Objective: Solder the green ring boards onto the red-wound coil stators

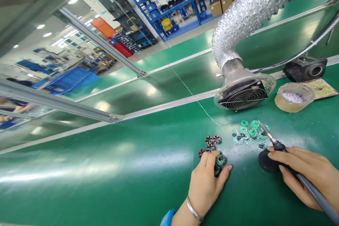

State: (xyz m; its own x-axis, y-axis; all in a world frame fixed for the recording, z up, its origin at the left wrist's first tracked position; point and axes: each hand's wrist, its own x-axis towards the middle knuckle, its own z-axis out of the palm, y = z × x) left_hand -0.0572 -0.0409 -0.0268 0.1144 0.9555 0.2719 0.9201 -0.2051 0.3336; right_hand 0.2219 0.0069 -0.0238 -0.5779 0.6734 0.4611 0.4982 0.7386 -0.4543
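Note:
My right hand [304,173] is closed around the dark handle of a soldering iron [280,148]. The iron's tip points up and left, over a cluster of small green ring-shaped circuit boards [246,132] with black bits among them. Beneath the iron and my right fingers is a round black object [267,160]. On the bench, my left hand [206,178] has thumb and forefinger apart around a green-faced ring [221,159] and a darker ring [217,170]. The forefinger appears to touch the green-faced ring. Several copper-and-black wound rings [210,147] lie just beyond these fingers.
A fume extractor fan [245,97] on a silver flexible duct [243,17] stands behind the parts. To its right are a tub of metal shavings [293,97], a black holder [305,70] and a yellowish sponge tray [323,88]. Solder wire [209,114] hangs down to the green bench [106,176].

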